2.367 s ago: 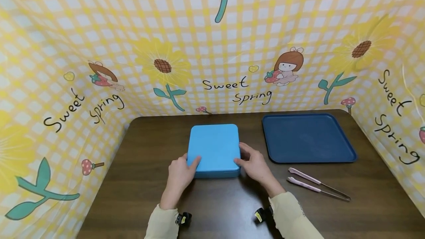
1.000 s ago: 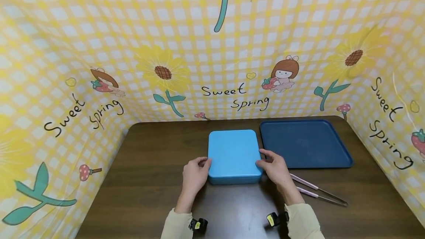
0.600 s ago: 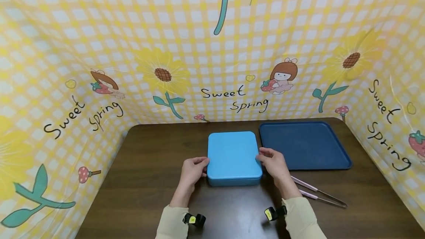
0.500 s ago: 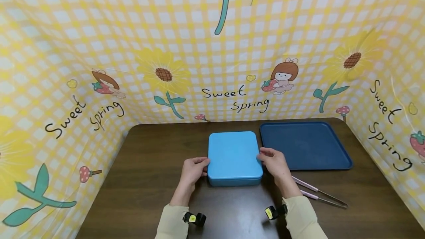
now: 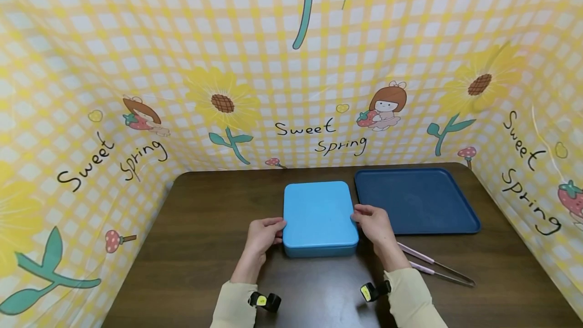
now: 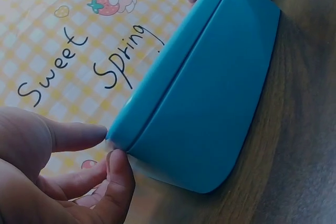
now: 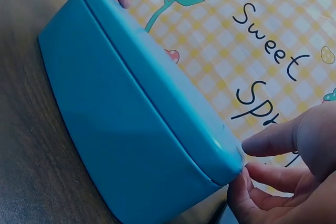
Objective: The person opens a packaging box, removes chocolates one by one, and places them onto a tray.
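Note:
A blue rectangular box sits upright on the dark wooden table, its lighter blue lid on top. My left hand is at the lid's left edge, thumb and fingertips pinching the rim. On the opposite edge, my right hand pinches the rim the same way. Both wrist views show the seam between lid and box body as a thin line, with fingertips at that seam. What the box contains is hidden.
A dark blue tray lies right of the box, close to my right hand. Tongs with pink handles lie in front of it, partly behind my right wrist. A yellow checked cloth surrounds the table at the back and sides.
The box has slid to the right, nearer the tray, with both hands. My thumbs have shifted from the lid's top to its side edges. Over the last half second, little has moved.

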`<state>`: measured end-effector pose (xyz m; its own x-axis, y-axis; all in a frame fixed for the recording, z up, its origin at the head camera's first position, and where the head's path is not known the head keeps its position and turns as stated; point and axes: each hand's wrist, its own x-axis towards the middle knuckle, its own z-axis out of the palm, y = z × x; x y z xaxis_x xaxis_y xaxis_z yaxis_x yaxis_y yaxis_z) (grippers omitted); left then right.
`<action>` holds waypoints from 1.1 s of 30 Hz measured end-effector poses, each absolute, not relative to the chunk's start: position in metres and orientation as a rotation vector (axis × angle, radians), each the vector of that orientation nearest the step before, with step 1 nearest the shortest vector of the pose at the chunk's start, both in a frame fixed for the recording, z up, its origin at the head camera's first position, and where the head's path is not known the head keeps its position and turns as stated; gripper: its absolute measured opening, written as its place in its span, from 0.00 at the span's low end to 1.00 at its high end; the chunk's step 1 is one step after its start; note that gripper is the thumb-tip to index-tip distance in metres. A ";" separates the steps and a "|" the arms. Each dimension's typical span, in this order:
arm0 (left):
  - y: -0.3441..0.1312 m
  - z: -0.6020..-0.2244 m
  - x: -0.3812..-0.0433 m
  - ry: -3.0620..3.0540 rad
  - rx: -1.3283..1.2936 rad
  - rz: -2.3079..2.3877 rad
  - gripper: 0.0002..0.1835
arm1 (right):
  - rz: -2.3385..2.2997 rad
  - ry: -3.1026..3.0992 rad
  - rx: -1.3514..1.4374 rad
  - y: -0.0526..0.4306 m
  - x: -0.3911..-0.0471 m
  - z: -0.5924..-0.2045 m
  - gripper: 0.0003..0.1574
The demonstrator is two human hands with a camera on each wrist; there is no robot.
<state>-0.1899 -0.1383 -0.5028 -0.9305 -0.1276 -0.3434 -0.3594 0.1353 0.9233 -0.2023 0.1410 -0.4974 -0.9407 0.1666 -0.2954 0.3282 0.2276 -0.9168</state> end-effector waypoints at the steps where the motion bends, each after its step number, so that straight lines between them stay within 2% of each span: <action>1: -0.138 -0.503 -0.190 2.218 -0.489 1.895 0.17 | -1.812 2.350 0.479 0.141 -0.202 -0.497 0.25; 33: -0.137 -0.507 -0.189 2.127 -0.492 1.996 0.17 | -2.010 2.153 0.454 0.148 -0.205 -0.505 0.24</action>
